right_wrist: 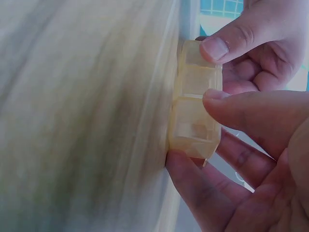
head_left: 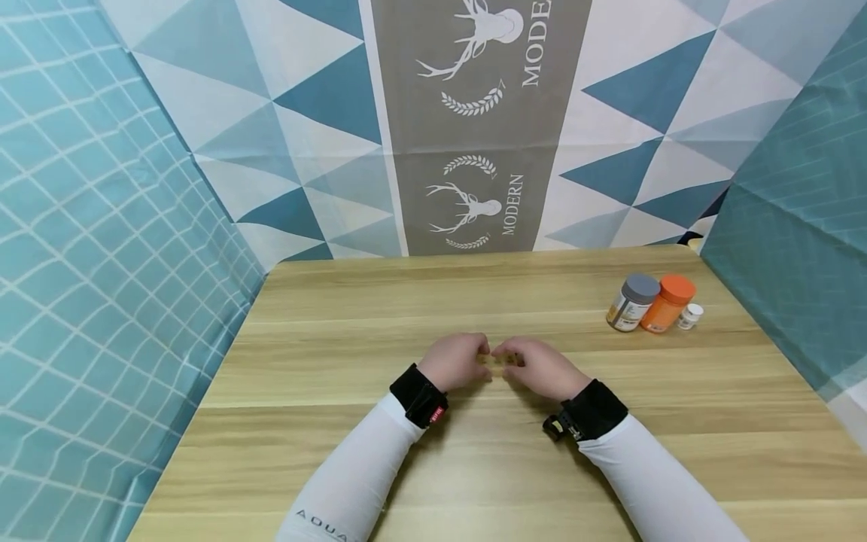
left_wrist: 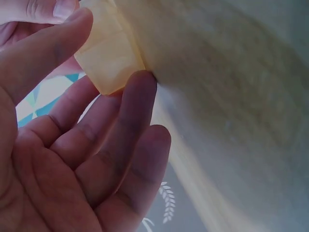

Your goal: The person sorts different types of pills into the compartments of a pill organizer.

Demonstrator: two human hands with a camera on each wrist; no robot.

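Between my two hands is a small translucent yellow pill box with a row of compartments, standing low over the wooden table. My left hand pinches one end, its thumb on the near face and fingers behind. The other end is pinched by my right hand, thumb tip at the edge of a compartment and a fingertip at the lower corner. The left wrist view shows the box from its end, partly covered by the left thumb. In the head view the fingers hide most of it.
At the table's back right stand a grey-capped bottle, an orange bottle and a small white bottle, close together. The wooden table is bordered by patterned cloth behind and teal cloth at the left.
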